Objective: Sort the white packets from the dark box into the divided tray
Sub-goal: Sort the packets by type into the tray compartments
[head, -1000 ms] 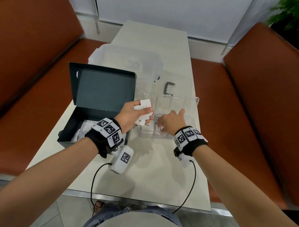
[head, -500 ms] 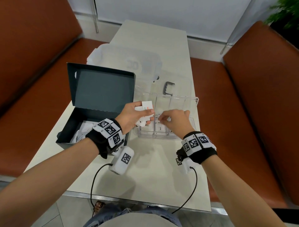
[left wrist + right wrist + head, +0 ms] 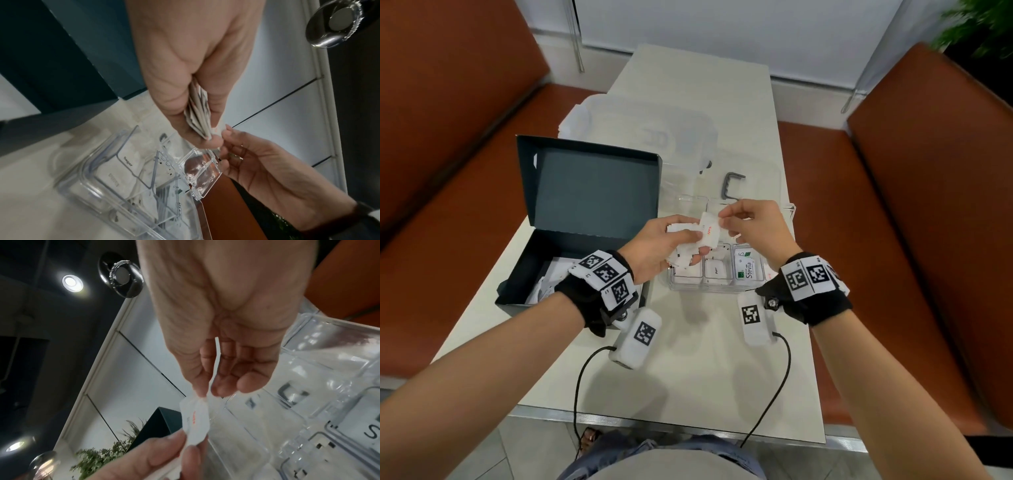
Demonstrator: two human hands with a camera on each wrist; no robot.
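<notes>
divided tray (image 3: 700, 286) near the table edge, packets already in its cells. above it, left hand (image 3: 654, 248) grips a packet stack (image 3: 685, 245); right hand (image 3: 751, 224), up from the tray, pinches the red-lettered packet (image 3: 709, 231), long axis slanting away. dark box (image 3: 571, 236) open at left.

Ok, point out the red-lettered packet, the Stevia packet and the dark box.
red-lettered packet (image 3: 709, 232): head view, its printed face.
Stevia packet (image 3: 748, 270): head view, its label.
dark box (image 3: 592, 192): head view, inside of raised lid.
</notes>
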